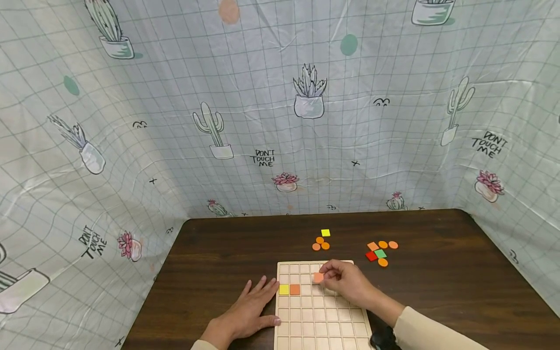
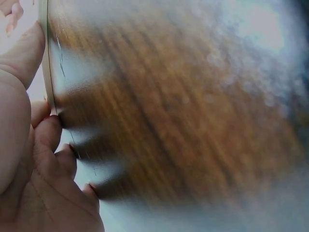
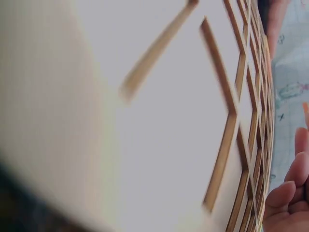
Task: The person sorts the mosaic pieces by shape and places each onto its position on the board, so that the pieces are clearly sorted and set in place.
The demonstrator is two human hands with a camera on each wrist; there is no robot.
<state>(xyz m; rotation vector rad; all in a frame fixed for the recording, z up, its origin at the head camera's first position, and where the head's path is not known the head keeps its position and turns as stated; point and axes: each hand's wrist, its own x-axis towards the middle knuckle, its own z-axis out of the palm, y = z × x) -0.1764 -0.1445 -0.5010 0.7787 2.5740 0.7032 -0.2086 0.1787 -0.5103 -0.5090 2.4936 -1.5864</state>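
A pale wooden board point(image 1: 306, 316) marked with a grid of square recesses lies on the dark table. Two square tiles sit in neighbouring cells near its left edge: a yellow tile point(image 1: 284, 289) and an orange tile point(image 1: 295, 289). Over the board's upper part my right hand point(image 1: 347, 282) pinches a light orange square tile point(image 1: 318, 277) between thumb and fingers. My left hand point(image 1: 247, 311) rests flat with fingers spread, thumb and fingertips touching the board's left edge. In the left wrist view, fingers point(image 2: 48, 140) lie along that edge.
Behind the board lie a yellow square point(image 1: 325, 233) and several orange discs point(image 1: 325, 246). Farther right is a loose group with a red square point(image 1: 372, 256), a green square point(image 1: 380, 253) and more orange pieces point(image 1: 393, 245). A patterned curtain point(image 1: 280, 121) surrounds the table point(image 1: 218, 262).
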